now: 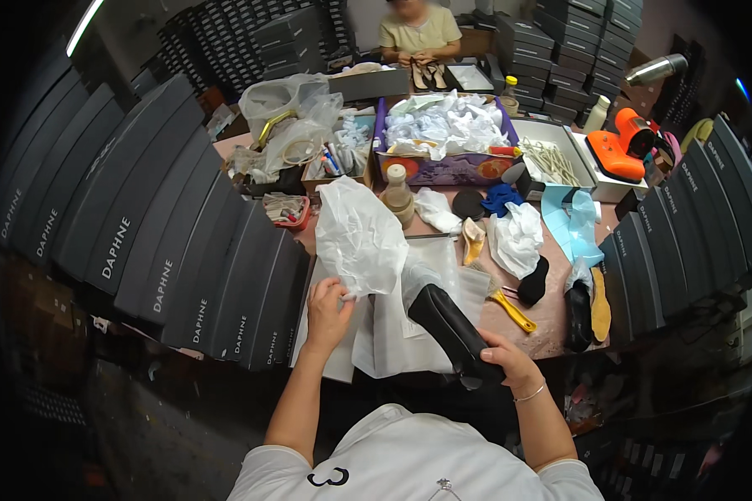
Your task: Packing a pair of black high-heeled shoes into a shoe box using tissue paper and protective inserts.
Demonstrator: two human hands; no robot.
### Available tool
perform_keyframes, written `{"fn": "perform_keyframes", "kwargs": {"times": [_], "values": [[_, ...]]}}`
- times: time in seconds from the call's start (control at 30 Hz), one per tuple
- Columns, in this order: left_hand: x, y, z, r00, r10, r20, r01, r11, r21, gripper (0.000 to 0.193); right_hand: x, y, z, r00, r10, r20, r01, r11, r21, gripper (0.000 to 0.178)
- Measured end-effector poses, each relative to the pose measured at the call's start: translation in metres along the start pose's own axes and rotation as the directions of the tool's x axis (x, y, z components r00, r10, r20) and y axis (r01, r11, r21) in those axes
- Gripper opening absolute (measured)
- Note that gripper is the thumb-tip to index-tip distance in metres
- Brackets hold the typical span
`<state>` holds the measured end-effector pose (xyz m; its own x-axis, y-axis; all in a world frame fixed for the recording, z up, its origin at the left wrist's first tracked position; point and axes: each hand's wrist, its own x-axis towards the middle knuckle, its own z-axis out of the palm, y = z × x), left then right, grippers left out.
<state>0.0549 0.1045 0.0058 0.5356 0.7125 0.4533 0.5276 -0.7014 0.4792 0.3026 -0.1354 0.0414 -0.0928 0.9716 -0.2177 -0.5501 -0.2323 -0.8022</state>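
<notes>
My left hand pinches the lower edge of a crumpled sheet of white tissue paper, which stands up above the table. My right hand is closed round one end of a black shoe, with its thumb on top. Pale, translucent wrapping shows at the shoe's far end; how it is attached I cannot tell. Below both hands lie flat white wrapping sheets. To the right of the shoe are a yellow-handled brush and another black shoe.
Dark shoe boxes stand in rows at the left and right. Behind are a purple carton of crumpled paper, a bottle and an orange device. Across the table a person handles shoes.
</notes>
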Motion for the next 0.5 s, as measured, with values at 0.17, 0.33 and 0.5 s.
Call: {"fn": "perform_keyframes", "kwargs": {"times": [0.17, 0.33, 0.5], "values": [[0.002, 0.002, 0.037, 0.999, -0.015, -0.03, 0.013, 0.998, -0.064, 0.032, 0.013, 0.011, 0.016, 0.999, 0.051, 0.017, -0.048, 0.989, -0.139, 0.074], [0.02, -0.018, 0.032, 0.966, -0.228, -0.117, 0.176, 0.922, -0.344, 0.02, -0.007, -0.002, 0.012, 0.993, 0.059, 0.1, -0.04, 0.982, -0.184, 0.077], [0.025, 0.024, -0.03, 0.992, 0.034, -0.123, -0.065, 0.964, -0.257, 0.022, 0.027, -0.028, 0.036, 0.964, 0.117, 0.239, -0.06, 0.971, -0.231, 0.069]]}}
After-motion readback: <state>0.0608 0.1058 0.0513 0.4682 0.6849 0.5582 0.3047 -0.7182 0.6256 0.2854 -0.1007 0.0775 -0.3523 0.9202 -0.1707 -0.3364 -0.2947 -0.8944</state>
